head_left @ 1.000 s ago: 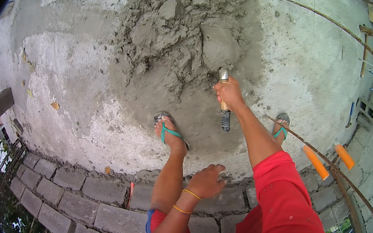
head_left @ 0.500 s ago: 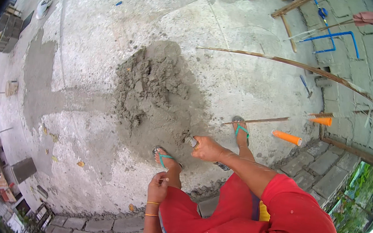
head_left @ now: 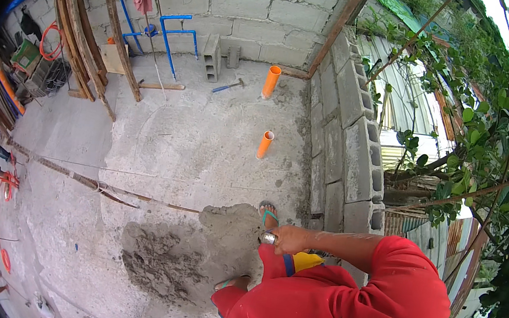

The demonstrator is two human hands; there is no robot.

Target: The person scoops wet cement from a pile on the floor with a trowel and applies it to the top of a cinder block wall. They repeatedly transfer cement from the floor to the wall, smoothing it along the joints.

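The right hand is gripping a trowel, its silvery collar showing at the fist and its blade indistinct; the left hand's fingers I cannot tell. Beyond, dark grey mortar is lying in a lumpy, damp-looking heap on the paler concrete floor.

My right arm is bent, its bare forearm pointing left, and my right hand is curled in a grip.

1 mort. heap, 2 orng pipes
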